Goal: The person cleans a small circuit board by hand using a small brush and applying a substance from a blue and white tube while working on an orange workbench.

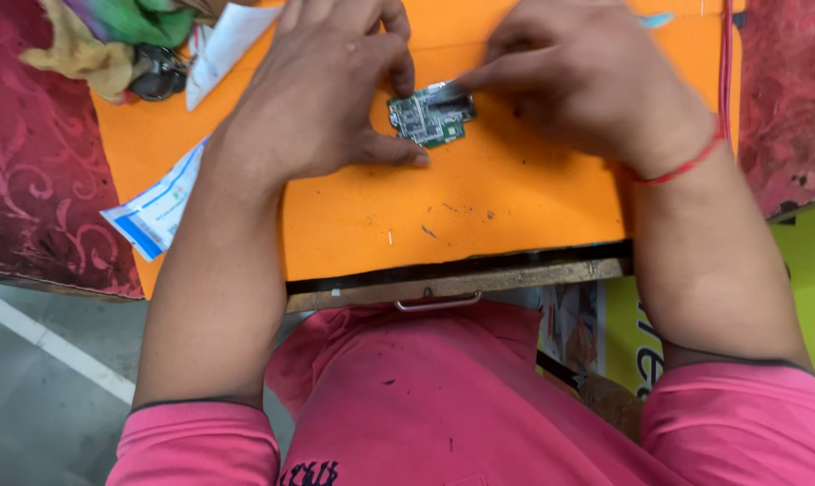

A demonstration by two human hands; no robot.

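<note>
A small green circuit board (423,120) lies flat on the orange work surface (479,207). My left hand (322,85) rests beside it, with thumb and forefinger pinching the board's left edge and holding it down. My right hand (592,76) comes in from the right and grips a thin metal tool (450,94), blurred, whose tip touches the top of the board. A red thread circles my right wrist.
Crumpled green and yellow cloth (110,36) and a dark metal object lie at the back left. White paper slips (160,207) lie on the left of the orange surface. Red patterned fabric (38,162) flanks both sides. A drawer handle (436,303) sits below the table's front edge.
</note>
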